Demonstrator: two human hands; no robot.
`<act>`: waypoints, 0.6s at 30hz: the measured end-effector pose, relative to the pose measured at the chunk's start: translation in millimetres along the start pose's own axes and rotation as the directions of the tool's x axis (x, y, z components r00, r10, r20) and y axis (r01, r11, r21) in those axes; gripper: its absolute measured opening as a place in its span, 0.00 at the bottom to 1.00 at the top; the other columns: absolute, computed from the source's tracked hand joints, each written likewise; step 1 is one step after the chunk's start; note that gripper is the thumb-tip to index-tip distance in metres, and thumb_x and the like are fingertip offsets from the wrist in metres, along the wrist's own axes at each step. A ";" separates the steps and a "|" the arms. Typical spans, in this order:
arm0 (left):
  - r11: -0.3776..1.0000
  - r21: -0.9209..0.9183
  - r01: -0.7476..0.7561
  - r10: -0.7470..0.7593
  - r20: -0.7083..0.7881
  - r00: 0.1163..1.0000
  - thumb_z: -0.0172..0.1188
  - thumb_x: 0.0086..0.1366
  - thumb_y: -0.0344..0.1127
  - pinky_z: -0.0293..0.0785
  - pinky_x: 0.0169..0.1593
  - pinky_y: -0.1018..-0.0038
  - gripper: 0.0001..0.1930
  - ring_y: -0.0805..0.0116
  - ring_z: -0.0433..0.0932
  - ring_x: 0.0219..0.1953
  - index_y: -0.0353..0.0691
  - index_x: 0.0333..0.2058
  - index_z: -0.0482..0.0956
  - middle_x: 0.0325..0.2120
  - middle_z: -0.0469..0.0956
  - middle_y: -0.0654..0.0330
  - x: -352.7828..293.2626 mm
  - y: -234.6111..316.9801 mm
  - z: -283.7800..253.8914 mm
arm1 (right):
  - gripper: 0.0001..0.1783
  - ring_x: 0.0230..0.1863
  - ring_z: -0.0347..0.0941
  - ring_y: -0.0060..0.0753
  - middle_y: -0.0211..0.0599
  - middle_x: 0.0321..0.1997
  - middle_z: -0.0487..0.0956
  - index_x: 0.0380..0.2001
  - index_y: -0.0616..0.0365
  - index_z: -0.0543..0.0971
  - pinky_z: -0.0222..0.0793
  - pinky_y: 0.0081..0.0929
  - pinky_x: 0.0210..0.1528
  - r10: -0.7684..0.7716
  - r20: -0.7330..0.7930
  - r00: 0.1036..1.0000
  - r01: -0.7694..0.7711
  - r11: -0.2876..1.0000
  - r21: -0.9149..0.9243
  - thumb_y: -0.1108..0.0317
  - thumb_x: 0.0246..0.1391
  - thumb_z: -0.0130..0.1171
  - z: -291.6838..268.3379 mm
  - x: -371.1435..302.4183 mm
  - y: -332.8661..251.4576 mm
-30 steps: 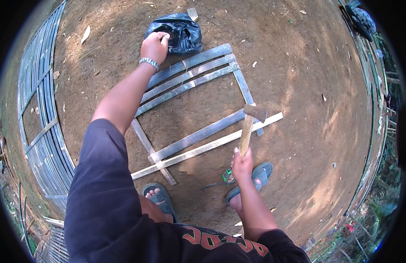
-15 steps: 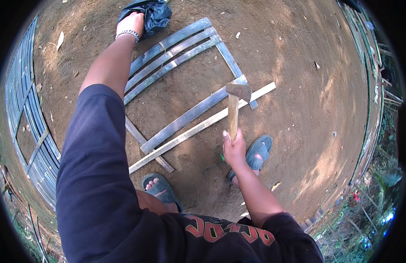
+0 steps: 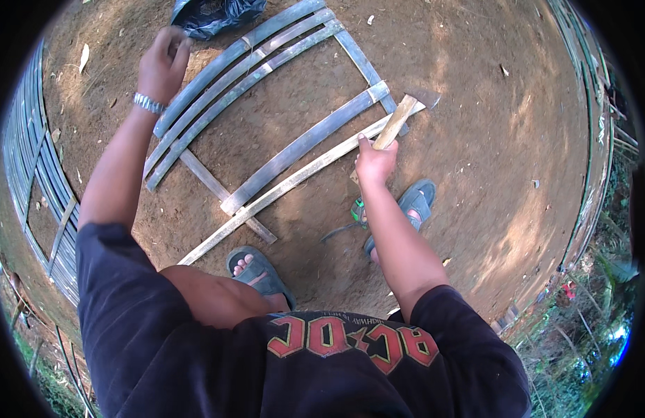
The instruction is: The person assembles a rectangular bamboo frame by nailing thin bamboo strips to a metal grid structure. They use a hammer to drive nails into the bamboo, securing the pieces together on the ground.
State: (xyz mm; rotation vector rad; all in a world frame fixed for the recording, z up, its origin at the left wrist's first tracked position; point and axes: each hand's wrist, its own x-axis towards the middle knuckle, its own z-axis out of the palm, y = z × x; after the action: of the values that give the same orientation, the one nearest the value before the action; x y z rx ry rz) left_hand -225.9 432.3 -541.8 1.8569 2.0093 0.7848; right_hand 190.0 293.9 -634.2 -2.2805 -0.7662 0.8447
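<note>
My right hand (image 3: 376, 164) is closed round the wooden handle of a hatchet (image 3: 399, 120), its dark head lying over the right end of a pale wooden slat (image 3: 294, 184). My left hand (image 3: 164, 66) is raised near a black plastic bag (image 3: 218, 17), with its fingers curled in; whatever they hold, if anything, is hidden. Below the hands a frame of flat grey slats rests on the ground: several long slats (image 3: 249, 76) at the far side, one nearer slat (image 3: 305, 148), and cross slats (image 3: 364, 63) joining them at the ends.
To the left lies a panel of narrow dark slats (image 3: 33, 164). My sandalled feet (image 3: 260, 275) stand at the near side of the frame. A small green thing (image 3: 358, 210) with a dark strap is beside my right foot. Bamboo poles (image 3: 590, 139) line the right edge.
My left hand has come out of the black bag and back toward me. My right hand has lifted the hatchet away from me and tilted its head to the right.
</note>
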 end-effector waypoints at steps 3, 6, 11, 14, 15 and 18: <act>0.960 -0.276 -0.037 0.074 0.127 0.989 0.60 0.65 0.25 0.79 0.41 0.71 0.06 0.62 0.83 0.33 0.36 0.39 0.83 0.33 0.84 0.55 -103.0 -20.0 -29.3 | 0.29 0.46 0.80 0.53 0.50 0.40 0.83 0.46 0.62 0.70 0.70 0.42 0.55 0.024 0.008 1.000 -0.024 0.999 -0.042 0.64 0.48 0.76 9.4 -1.0 0.2; 0.916 -0.334 0.220 -0.113 0.311 0.944 0.59 0.64 0.22 0.79 0.44 0.71 0.09 0.65 0.84 0.37 0.36 0.40 0.86 0.35 0.84 0.55 -190.6 -26.7 -33.6 | 0.32 0.51 0.78 0.58 0.57 0.47 0.80 0.51 0.66 0.70 0.70 0.44 0.56 0.013 0.012 1.000 -0.013 0.998 -0.059 0.63 0.49 0.76 13.8 8.8 8.0; 0.937 -0.303 0.172 -0.093 0.258 0.962 0.61 0.65 0.31 0.79 0.48 0.66 0.09 0.57 0.85 0.42 0.40 0.42 0.87 0.40 0.86 0.52 -188.2 -8.6 -0.8 | 0.28 0.22 0.68 0.33 0.41 0.34 0.75 0.52 0.59 0.65 0.64 0.33 0.22 -0.096 0.040 0.995 0.097 0.995 -0.009 0.73 0.54 0.71 14.0 20.0 15.7; 0.947 -0.317 0.061 -0.010 0.160 0.987 0.63 0.65 0.35 0.80 0.48 0.65 0.10 0.56 0.86 0.42 0.42 0.42 0.87 0.41 0.86 0.52 -120.8 1.5 35.5 | 0.28 0.16 0.67 0.28 0.37 0.31 0.74 0.52 0.57 0.63 0.63 0.32 0.15 -0.138 0.031 0.990 0.138 0.990 -0.004 0.75 0.55 0.69 4.2 28.7 21.4; 0.939 -0.325 0.113 -0.072 0.135 0.988 0.63 0.65 0.36 0.80 0.48 0.66 0.09 0.56 0.86 0.42 0.43 0.41 0.87 0.40 0.87 0.53 -96.8 9.6 34.0 | 0.28 0.16 0.66 0.28 0.37 0.31 0.74 0.52 0.57 0.63 0.62 0.32 0.15 -0.147 0.040 0.988 0.147 0.989 0.009 0.76 0.55 0.69 6.0 27.2 17.6; 0.849 -0.451 0.275 -0.304 0.008 0.953 0.64 0.64 0.38 0.80 0.48 0.67 0.08 0.57 0.86 0.40 0.44 0.39 0.87 0.36 0.88 0.57 -19.7 21.9 44.6 | 0.30 0.41 0.74 0.39 0.46 0.45 0.78 0.54 0.64 0.66 0.68 0.36 0.46 -0.070 0.100 0.992 0.067 0.997 0.031 0.74 0.53 0.72 3.9 19.6 4.2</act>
State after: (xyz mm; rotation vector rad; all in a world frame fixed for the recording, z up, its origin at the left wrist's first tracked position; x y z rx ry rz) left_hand -180.7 421.8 -568.2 1.2486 1.8777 1.1129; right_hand 200.9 305.6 -646.9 -2.1874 -0.8675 0.9388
